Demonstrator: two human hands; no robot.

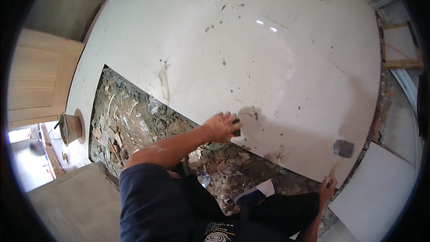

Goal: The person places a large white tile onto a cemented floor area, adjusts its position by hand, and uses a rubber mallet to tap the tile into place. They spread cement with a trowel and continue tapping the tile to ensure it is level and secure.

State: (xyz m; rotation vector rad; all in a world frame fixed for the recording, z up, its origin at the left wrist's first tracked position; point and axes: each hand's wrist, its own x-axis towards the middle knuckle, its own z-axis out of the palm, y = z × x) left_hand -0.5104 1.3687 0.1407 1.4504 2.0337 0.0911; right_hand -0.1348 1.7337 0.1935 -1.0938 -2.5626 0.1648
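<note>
My left hand is at the lower edge of a large white floor tile, fingers spread and slightly curved beside a small dark patch or object I cannot make out. At the lower right my right hand is closed on the wooden handle of a mallet, whose grey head is raised over the tile. Below the tile's straight cut edge lies exposed rubble and mortar, with my shoe at its lower part.
A bucket stands at left near a wooden door. A grey slab lies lower left. A loose white tile lies at right, and a framed panel is at the upper right beside a rubble-lined edge.
</note>
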